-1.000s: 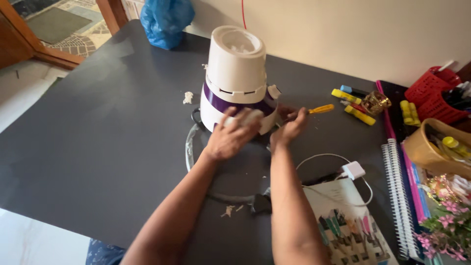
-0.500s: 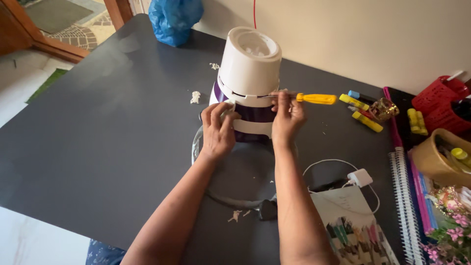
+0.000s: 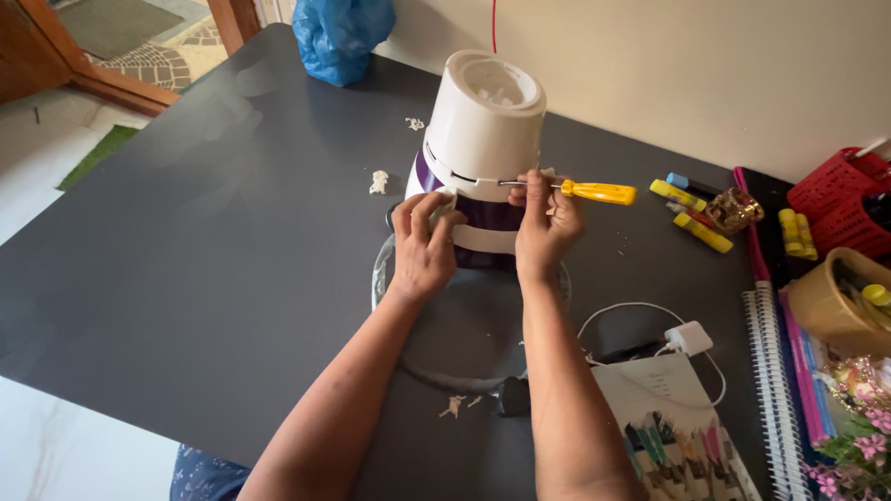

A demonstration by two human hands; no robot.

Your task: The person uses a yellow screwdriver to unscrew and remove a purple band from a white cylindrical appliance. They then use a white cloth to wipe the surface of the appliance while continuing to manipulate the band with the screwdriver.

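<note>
Indoors, both hands work on a dark table (tiled floor beyond) — beige wall behind.

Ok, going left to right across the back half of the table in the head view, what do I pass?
Blue plastic bag → white scrap → white and purple appliance → yellow-handled screwdriver in the right hand → yellow markers → red basket.

A home: dark table beside doorway mat, notebooks, flowers.
</note>
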